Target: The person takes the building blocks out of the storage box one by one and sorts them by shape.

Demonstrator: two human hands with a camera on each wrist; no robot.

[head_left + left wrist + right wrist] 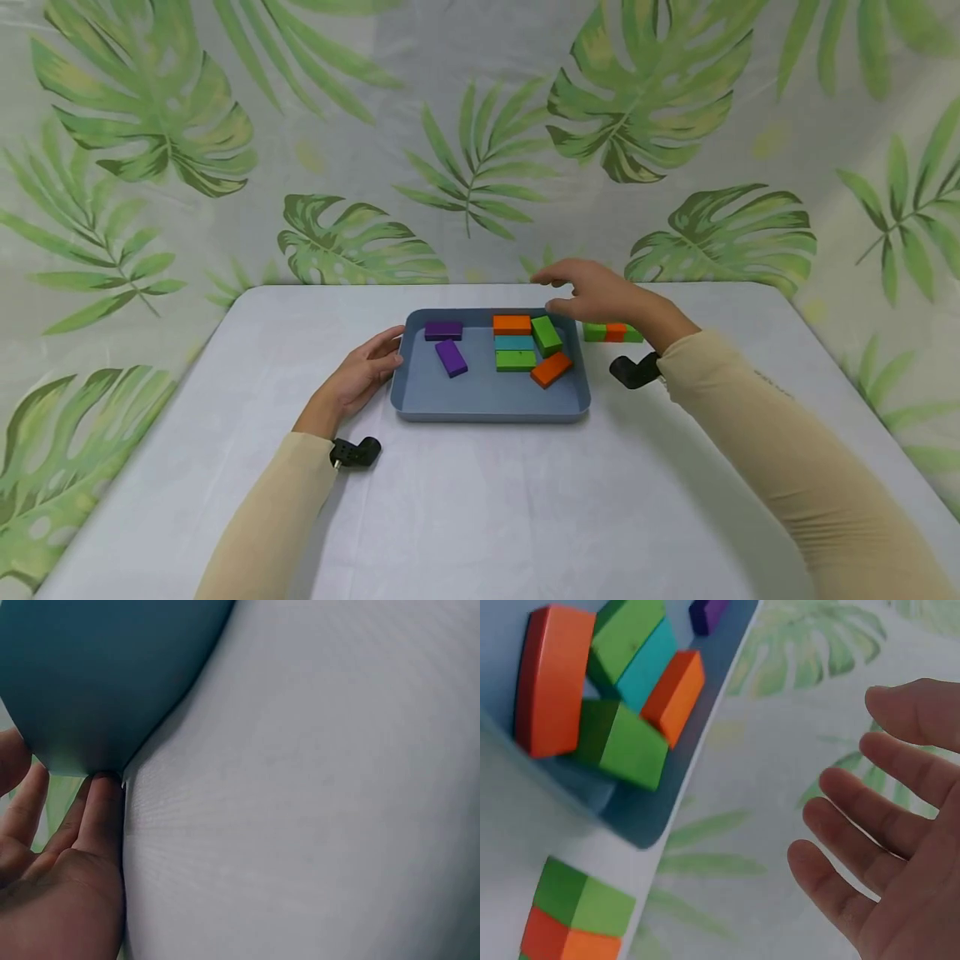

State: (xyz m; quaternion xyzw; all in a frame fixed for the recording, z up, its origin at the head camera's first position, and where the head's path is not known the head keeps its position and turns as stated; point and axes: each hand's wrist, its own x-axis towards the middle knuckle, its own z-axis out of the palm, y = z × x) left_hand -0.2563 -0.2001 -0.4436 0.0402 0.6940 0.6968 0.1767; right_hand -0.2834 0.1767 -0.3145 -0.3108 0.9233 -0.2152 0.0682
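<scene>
A blue-grey tray (450, 400) lies on the table with coloured wooden blocks in it. My left hand (358, 375) rests against its left wall, fingers fairly straight; in the left wrist view fingertips (103, 787) touch the tray's side (97, 690). Above the tray's far right corner hovers my right hand (596, 292), fingers spread and holding nothing. Inside the tray are two purple blocks (452, 358) at the left. At the right lie an orange block (512, 325), a teal block (513, 342), a green block (515, 361), a tilted green block (547, 335) and another orange block (552, 370).
Right of the tray, a row of green and orange blocks (615, 332) sits on the white-covered table (480, 500), partly behind the right wrist. A leaf-patterned cloth (480, 142) hangs behind the table's far edge. Each wrist wears a black camera (633, 371).
</scene>
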